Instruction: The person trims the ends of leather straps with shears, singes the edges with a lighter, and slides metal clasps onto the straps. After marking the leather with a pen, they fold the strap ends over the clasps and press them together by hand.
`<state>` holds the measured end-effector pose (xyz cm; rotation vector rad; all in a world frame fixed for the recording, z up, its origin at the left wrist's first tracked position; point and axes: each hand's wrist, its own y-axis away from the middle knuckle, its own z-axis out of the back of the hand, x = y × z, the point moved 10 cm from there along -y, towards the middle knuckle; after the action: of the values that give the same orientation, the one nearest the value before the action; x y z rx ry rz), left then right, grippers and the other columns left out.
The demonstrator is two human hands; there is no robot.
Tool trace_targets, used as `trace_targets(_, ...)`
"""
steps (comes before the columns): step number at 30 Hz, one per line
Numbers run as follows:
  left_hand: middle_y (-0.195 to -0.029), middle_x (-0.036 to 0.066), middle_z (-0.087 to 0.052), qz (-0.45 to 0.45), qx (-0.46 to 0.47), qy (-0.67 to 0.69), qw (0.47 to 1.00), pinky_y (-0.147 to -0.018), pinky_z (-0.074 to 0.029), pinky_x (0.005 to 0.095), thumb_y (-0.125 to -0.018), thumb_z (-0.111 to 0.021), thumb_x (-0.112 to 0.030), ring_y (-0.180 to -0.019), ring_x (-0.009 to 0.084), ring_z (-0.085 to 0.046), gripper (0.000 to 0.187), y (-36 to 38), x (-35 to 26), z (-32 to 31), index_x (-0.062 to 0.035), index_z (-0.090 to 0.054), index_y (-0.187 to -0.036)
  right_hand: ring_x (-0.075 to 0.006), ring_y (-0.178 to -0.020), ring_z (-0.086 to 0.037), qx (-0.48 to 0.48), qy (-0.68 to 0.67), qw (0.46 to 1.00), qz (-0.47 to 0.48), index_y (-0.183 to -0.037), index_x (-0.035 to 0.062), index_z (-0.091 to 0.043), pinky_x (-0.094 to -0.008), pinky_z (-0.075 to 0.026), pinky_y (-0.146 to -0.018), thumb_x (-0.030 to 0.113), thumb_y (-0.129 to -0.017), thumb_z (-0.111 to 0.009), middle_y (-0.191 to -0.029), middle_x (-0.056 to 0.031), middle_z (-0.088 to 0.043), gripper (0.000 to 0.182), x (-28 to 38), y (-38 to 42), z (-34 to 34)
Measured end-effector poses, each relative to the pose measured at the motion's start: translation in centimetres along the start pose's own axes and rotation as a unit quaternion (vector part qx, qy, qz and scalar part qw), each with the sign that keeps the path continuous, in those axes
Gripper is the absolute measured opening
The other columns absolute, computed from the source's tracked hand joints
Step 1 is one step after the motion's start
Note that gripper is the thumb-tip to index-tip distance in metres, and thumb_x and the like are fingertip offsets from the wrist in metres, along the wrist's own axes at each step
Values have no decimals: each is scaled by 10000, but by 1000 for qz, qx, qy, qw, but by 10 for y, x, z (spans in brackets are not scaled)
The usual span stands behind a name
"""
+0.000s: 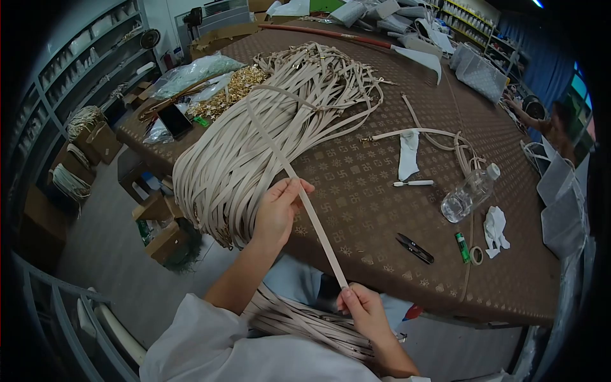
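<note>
A flat beige strap (321,234) runs taut between my two hands, over the table's front edge. My left hand (278,209) pinches it partway along, and its far end reaches up over the pile. Lower down, near my lap, my right hand (365,308) is closed on the strap between thumb and fingers. A large heap of similar beige straps (235,149) lies on the table just beyond my left hand, some hanging over the edge. Another bundle of straps (305,325) rests across my lap, partly hidden by my right hand and sleeve.
On the brown patterned tablecloth (356,223) lie thread snips (415,248), a green glue stick (462,247), a tape roll (476,255), a plastic bottle (470,194) and crumpled tissue (495,230). Gold hardware (238,89) and a phone (174,121) sit at the left. Another person's arm (525,116) shows at right.
</note>
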<state>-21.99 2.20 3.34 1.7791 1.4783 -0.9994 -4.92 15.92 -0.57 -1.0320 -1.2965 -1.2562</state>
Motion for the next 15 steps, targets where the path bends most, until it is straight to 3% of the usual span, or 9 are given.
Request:
trace_targets(3,-863,44,-563,-23,-44,30,998,-699,-405,248,-899,-423,-185,-785,105,-495,201,-5,1,26,-34,-551,-863,-53,-588,-462,24,50,998,-19,-708,7,-524,-182,-394,-541,210,-907,-414,-656,-3,-511,305,1,2,-2)
trace_targets(5,-907,49,-562,-39,-38,27,998,-701,-403,242,-905,-416,-208,-815,107,-497,225,-6,-6,28,-28,-548,-935,-49,-569,-463,-11,18,998,-63,-704,16,-528,-173,-386,-511,217,-902,-424,-635,-2,-509,301,-9,4,8)
trace_targets(8,-952,58,-555,13,-15,3,1000,-699,-400,236,-913,-395,-245,-841,107,-502,288,16,3,-1,-16,-519,-1037,-47,-546,-452,-68,-85,986,-124,-694,28,-526,-173,-368,-494,213,-897,-429,-601,3,-495,291,-14,2,18)
trace_targets(9,-996,56,-543,29,51,-39,998,-744,-405,231,-898,-441,-203,-898,103,-498,299,29,15,-15,-2,-477,-1116,-48,-533,-437,-73,-105,986,-105,-687,33,-517,-177,-354,-483,215,-896,-420,-595,3,-491,293,-8,-2,18)
trace_targets(11,-1036,55,-515,52,129,-169,976,-799,-396,217,-864,-503,-125,-940,96,-484,303,65,32,-47,11,-460,-1132,-50,-525,-421,-65,-123,987,-85,-693,34,-513,-183,-339,-478,210,-896,-403,-597,-1,-488,290,-3,-4,16)
trace_targets(12,-1073,61,-486,10,144,-143,979,-833,-379,204,-833,-543,-72,-962,92,-471,340,72,36,-50,19,-448,-1147,-51,-531,-419,-49,-122,988,-78,-706,30,-517,-183,-339,-484,204,-897,-395,-605,-4,-489,286,1,-4,13)
trace_targets(15,-1085,53,-506,26,79,-195,977,-754,-395,207,-855,-505,-124,-950,90,-480,346,75,35,-40,9,-445,-1169,-55,-542,-418,-18,-113,992,-56,-736,18,-528,-183,-340,-499,170,-890,-385,-618,-8,-493,260,10,0,9)
